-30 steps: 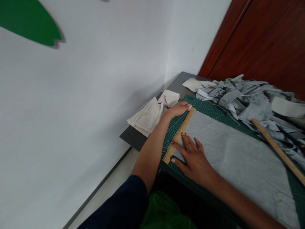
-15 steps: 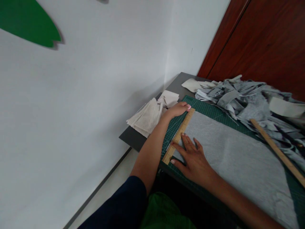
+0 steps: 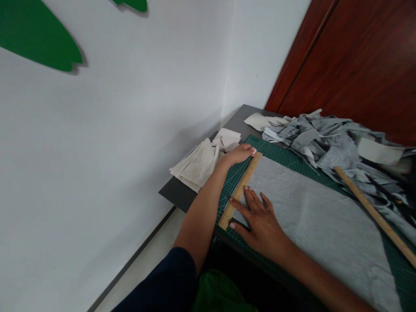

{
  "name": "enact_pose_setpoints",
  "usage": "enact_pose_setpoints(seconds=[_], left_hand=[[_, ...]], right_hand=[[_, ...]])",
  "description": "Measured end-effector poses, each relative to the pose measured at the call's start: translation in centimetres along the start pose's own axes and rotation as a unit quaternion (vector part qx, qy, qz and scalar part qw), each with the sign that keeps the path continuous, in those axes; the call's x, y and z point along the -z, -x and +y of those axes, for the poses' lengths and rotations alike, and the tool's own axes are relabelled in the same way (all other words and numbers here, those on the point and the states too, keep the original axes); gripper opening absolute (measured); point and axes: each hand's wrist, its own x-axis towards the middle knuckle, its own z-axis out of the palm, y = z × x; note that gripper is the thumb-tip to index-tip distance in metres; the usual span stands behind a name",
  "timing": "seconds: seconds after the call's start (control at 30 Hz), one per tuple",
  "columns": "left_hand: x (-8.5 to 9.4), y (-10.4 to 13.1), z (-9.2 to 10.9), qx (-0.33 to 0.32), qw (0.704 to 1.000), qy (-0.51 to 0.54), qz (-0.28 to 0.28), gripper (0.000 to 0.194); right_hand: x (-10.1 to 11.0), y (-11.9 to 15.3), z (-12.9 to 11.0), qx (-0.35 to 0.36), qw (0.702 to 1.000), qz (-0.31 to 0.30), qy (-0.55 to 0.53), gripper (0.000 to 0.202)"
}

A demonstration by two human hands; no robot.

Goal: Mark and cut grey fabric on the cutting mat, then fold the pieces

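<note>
A wooden ruler (image 3: 246, 178) lies along the left edge of a light grey cloth (image 3: 302, 203), on a green cutting mat (image 3: 274, 149). My right hand (image 3: 258, 216) is spread, its fingertips pressing on the ruler's near half and on the cloth beside it. At the ruler's far end is my left hand (image 3: 240, 154), fingers curled together with the thumb toward the ruler's tip. What those fingers hold, if anything, is hidden by the hand. A narrow strip of cloth edge shows along the ruler's left side.
Folded cream cloth pieces (image 3: 198, 167) are stacked left of the mat on the dark table (image 3: 175, 190). Behind the mat lies a heap of grey cloth strips (image 3: 321, 138). A long wooden stick (image 3: 373, 212) rests at right. A white wall and a reddish wooden door (image 3: 357, 65) border the table.
The view has shifted slightly, so everything sits a little lower and further left. Both hands keep their places at the ruler, which stays along the cloth's edge.
</note>
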Motion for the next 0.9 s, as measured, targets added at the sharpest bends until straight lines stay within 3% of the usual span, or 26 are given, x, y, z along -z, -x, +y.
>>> enact_pose_setpoints(seconds=[0.43,0.63,0.77,0.9], left_hand=[[0.2,0.4,0.5,0.007,1.0,-0.006,0.03,0.03],[-1.3,0.3,2.3,-0.03,0.995,-0.027,0.088,0.025],[-3.3,0.9,4.2,-0.121,0.992,0.01,0.018,0.023],[-5.3,1.2,4.6,-0.145,0.986,0.009,-0.086,0.023]], right_hand=[[0.0,-0.1,-0.2,-0.007,1.0,-0.002,-0.011,0.062],[0.0,-0.2,-0.2,-0.011,1.0,-0.006,-0.013,0.064],[-0.2,-0.3,-0.1,-0.011,1.0,-0.009,-0.015,0.065],[-0.3,-0.3,-0.1,-0.008,1.0,-0.009,-0.019,0.065]])
